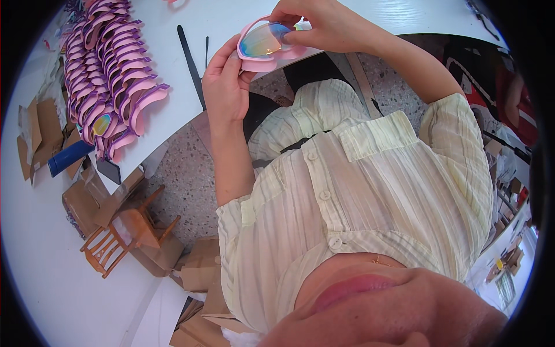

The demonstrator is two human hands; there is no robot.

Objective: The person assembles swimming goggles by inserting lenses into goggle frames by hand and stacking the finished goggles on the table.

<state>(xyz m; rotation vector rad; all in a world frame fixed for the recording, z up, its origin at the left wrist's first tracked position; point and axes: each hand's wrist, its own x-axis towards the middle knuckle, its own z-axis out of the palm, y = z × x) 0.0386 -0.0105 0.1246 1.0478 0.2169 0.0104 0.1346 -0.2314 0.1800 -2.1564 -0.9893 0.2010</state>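
Observation:
Both hands hold a pair of pink goggles (261,47) with a rainbow-tinted mirrored lens over the white table's near edge. My left hand (226,81) closes on the left end of the frame, thumb and fingers pinching its rim. From above, my right hand (326,28) grips the other side, its fingers curled at the lens's right edge. A small pale piece shows beside those fingers, too covered to name. Left of my hands, a black strap (191,66) lies on the table with a thin dark rod (207,52) next to it.
Long rows of pink and purple goggle frames (118,81) fill the table's left side. At its left corner are a dark phone (108,171) and a blue cylinder (70,158). A wooden chair (130,231) and cardboard boxes (199,266) stand on the floor.

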